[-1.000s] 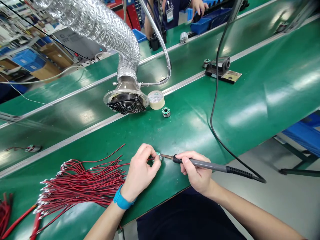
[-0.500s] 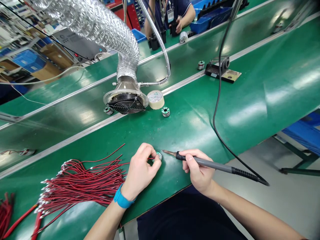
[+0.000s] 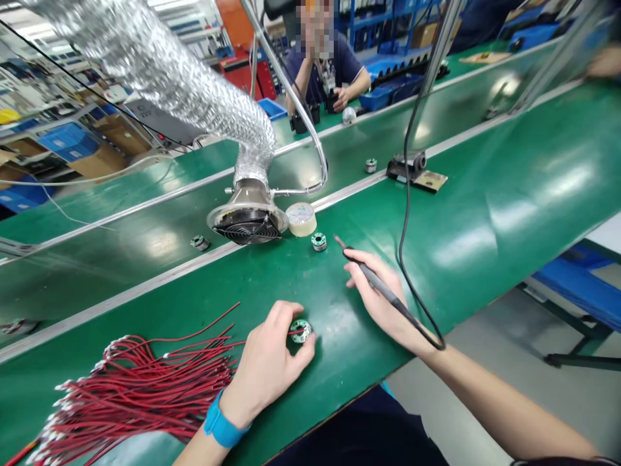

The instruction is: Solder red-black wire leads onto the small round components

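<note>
Two hands worked on the green tabletop point(image 3: 485, 213), which ran as a long band from lower left to upper right beneath a silver fume duct point(image 3: 160, 71) ending in a round fan grille point(image 3: 247, 226). A bundle of red wires point(image 3: 145, 382) lay at the lower left, their free ends pointing toward the left hand point(image 3: 269, 362). That hand's grip was closed lightly, thumb and forefinger pinching a small round part point(image 3: 301, 331) that rested on the tabletop, a red lead running into it from the bundle side. The right hand point(image 3: 376, 291) was closed pen-fashion around a soldering iron point(image 3: 378, 288); the iron's long axis ran diagonally, its tip up and left, away from the person, its cable trailing back over the wrist. The tip stood well apart from the pinched part and near a second round part point(image 3: 319, 241), which sat just beside a roll of tape point(image 3: 301, 219). So the held part lay down and left of the iron's tip, nearer the left hand.
</note>
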Tool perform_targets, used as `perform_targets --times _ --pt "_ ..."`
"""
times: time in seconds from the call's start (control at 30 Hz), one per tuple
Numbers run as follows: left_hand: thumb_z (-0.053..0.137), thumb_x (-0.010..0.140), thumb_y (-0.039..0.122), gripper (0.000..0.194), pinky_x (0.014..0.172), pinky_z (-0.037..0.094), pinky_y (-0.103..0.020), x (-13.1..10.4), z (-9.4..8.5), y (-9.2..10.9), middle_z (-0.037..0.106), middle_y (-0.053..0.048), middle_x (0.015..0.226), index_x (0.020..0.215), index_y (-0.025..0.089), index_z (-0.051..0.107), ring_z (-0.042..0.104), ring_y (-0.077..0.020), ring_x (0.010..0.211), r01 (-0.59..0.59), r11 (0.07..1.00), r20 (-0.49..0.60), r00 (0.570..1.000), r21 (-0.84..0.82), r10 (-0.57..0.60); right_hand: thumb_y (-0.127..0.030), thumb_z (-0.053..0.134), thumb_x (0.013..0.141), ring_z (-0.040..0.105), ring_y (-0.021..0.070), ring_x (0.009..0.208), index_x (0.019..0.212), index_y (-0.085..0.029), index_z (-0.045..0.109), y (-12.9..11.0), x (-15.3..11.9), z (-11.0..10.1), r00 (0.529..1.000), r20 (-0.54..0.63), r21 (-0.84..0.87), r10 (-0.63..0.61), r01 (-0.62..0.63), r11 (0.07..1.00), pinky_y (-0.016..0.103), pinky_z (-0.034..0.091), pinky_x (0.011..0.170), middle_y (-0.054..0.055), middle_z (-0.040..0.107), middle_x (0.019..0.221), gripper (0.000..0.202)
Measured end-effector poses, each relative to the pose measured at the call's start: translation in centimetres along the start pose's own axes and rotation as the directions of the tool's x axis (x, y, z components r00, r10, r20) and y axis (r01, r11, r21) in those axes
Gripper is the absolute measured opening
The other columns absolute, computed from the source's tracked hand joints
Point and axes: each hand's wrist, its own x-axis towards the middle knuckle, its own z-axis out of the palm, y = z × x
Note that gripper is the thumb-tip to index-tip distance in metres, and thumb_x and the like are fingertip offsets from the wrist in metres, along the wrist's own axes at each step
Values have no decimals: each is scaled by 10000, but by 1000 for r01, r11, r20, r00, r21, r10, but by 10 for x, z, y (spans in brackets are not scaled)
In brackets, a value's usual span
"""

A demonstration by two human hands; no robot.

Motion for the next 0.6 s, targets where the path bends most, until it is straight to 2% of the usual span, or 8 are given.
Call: perform_targets --times 0.1,0.17,0.3,0.37,0.47,0.5,0.53,0.6 --pt "669 969 315 246 689 493 -335 -1 -9 -4 676 -29 1069 1191 258 581 693 -204 798 -121 979 135 986 163 99 -341 529 1063 704 210 1027 1363 -237 647 19 52 -8 984 24 -182 -179 180 967 358 562 951 89 692 1230 338" --pt "682 969 331 192 647 463 -334 2 -25 -8 687 -21 1006 1137 265 618 697 -207 765 -172 960 183 974 223 132 -343 505 1057 677 244 1082 1404 -209 612 37 85 -12 959 65 -293 -275 282 914 404 538 1004 118 678 1204 387" --pt "691 957 410 186 663 456 -329 25 -87 -34 714 -29 1000 1085 277 671 707 -213 787 -120 936 184 981 330 60 -349 478 1022 666 287 989 1442 -149 586 83 140 -12 939 100 -509 -328 331 794 433 562 919 178 650 1184 477" --pt "678 944 445 205 699 468 -335 45 -128 -65 725 -44 1009 1047 268 691 708 -236 826 -40 883 167 985 467 -44 -350 479 999 664 307 991 1437 -140 599 105 166 -8 944 95 -586 -315 308 749 443 566 890 198 626 1250 500" --pt "615 925 440 253 749 472 -341 74 -184 -131 716 -83 1021 1005 209 683 687 -280 906 123 670 55 970 732 -238 -327 479 975 641 333 1034 1437 -121 602 127 202 -3 956 85 -636 -281 270 723 470 552 910 217 607 1285 520" --pt "539 948 440 289 789 471 -342 82 -197 -155 699 -92 988 958 181 667 672 -276 923 162 588 8 961 792 -276 -307 469 974 630 335 1045 1442 -110 595 131 213 -2 959 75 -648 -271 254 718 475 544 926 223 606 1283 523" --pt "429 991 415 357 847 467 -365 90 -206 -180 678 -107 941 919 146 652 655 -278 947 177 561 -18 961 809 -277 -282 454 975 620 334 1051 1449 -96 584 134 223 -2 963 61 -663 -262 236 711 475 535 940 229 605 1280 526" --pt "199 1024 375 505 925 446 -430 103 -211 -232 642 -100 853 866 130 611 615 -269 945 232 511 -98 956 827 -275 -235 423 980 607 329 1046 1460 -66 563 138 243 -1 968 36 -702 -247 200 684 464 523 952 239 609 1258 528"
